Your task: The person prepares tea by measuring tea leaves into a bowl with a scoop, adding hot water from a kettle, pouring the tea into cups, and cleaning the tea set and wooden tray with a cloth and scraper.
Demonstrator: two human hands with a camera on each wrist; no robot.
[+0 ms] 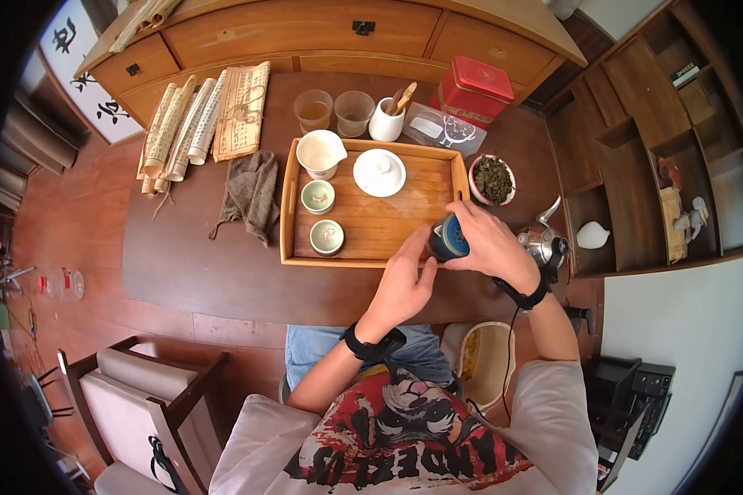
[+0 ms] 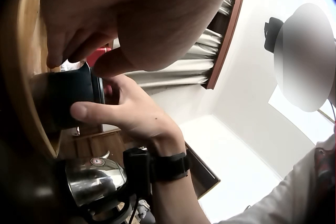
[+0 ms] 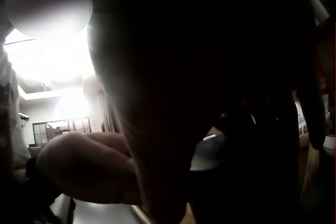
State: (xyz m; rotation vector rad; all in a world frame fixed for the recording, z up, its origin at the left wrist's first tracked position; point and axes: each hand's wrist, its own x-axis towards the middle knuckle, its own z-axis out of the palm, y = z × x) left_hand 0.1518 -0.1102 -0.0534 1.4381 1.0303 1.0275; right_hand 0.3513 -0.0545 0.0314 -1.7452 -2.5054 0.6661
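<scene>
Near the front right corner of the wooden tea tray (image 1: 371,262), a dark blue lidded vessel (image 1: 451,238) stands between my hands. My right hand (image 1: 491,243) grips its right side, thumb in front and fingers over the far side. From the left, my left hand (image 1: 403,285) holds the other side with thumb and fingers. The left wrist view shows the vessel's dark cylindrical wall (image 2: 71,98) and a small pointed lip at its rim. A white lidded bowl (image 1: 380,173), a white pitcher (image 1: 321,153) and small green cups (image 1: 327,236) sit on the tray. The right wrist view is mostly dark.
A steel kettle (image 1: 545,243) stands right of the tray, below a bowl of tea leaves (image 1: 492,180). Behind the tray are glass cups (image 1: 354,114), a white tool holder (image 1: 385,121) and a red tin (image 1: 475,89). A brown cloth (image 1: 252,194) and scrolls (image 1: 177,128) lie left.
</scene>
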